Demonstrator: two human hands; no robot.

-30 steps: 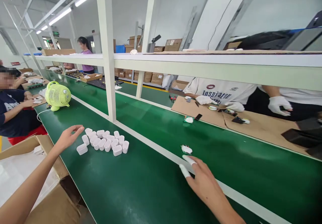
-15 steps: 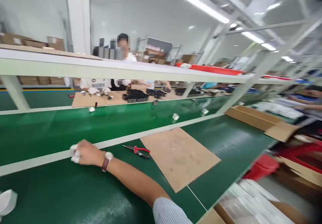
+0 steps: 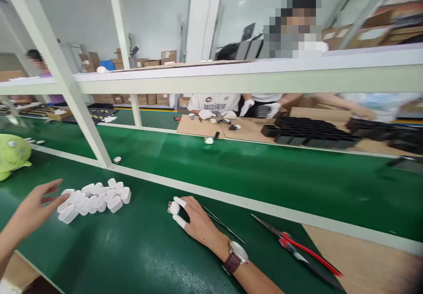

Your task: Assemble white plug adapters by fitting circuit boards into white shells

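Note:
My right hand (image 3: 198, 226), with white finger cots on thumb and index finger and a watch on the wrist, pinches a small white rounded part (image 3: 174, 207) just over the green table. Metal showing at its left edge is too small to name. Beneath that hand lies a pair of thin metal tweezers (image 3: 226, 228). My left hand (image 3: 36, 210) is open, fingers apart, at the left end of a cluster of several small white plastic cases (image 3: 101, 202). Its fingertips overlap the nearest cases; whether they touch, I cannot tell.
Red-and-black long-nose pliers (image 3: 287, 240) lie right of my right hand, beside a brown board (image 3: 366, 254). A lime-green object (image 3: 13, 153) stands at far left. A shelf frame (image 3: 231, 77) crosses ahead. Beyond the green belt (image 3: 238, 166), gloved co-workers sit behind black trays (image 3: 313, 131).
The view has swung left, bringing the white cases and my open left hand into sight. My right hand, earlier by the table's white edge strip, still has the small white part in its fingers.

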